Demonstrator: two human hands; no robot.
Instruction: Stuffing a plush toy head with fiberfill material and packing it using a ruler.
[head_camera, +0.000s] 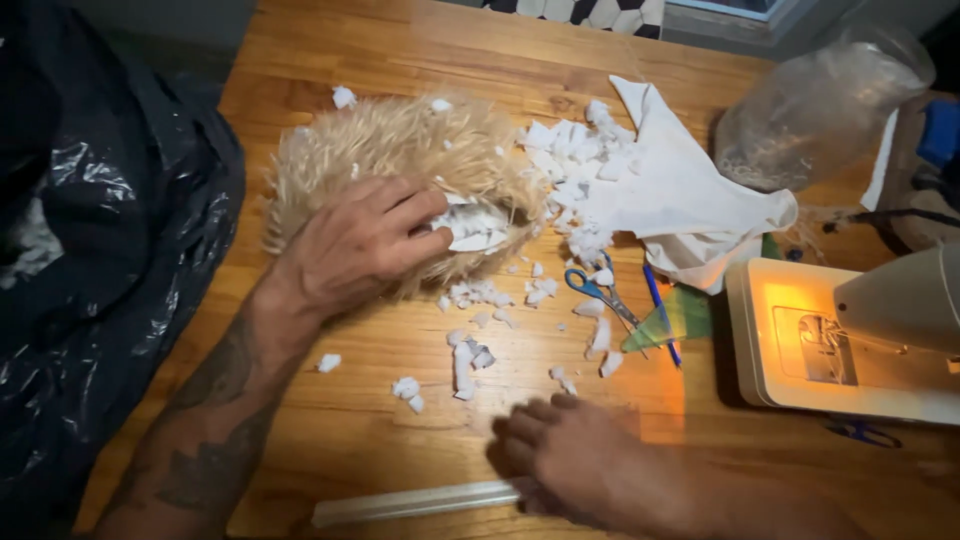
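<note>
On the wooden table (400, 60), the left hand (360, 240) lies palm-down, fingers curled, gripping the fur cover (390, 150) at its foam-stuffed opening. The right hand (580, 455), blurred, rests open and empty near scattered foam bits (465, 360); its wrist is cut off.

tan shaggy fur cover (400, 160), white foam bits (575, 160), white cloth (690, 200), blue-handled scissors (598, 292), glossy black bag (100, 250) at the left edge, warm honey-brown wood surface (420, 60)
</note>
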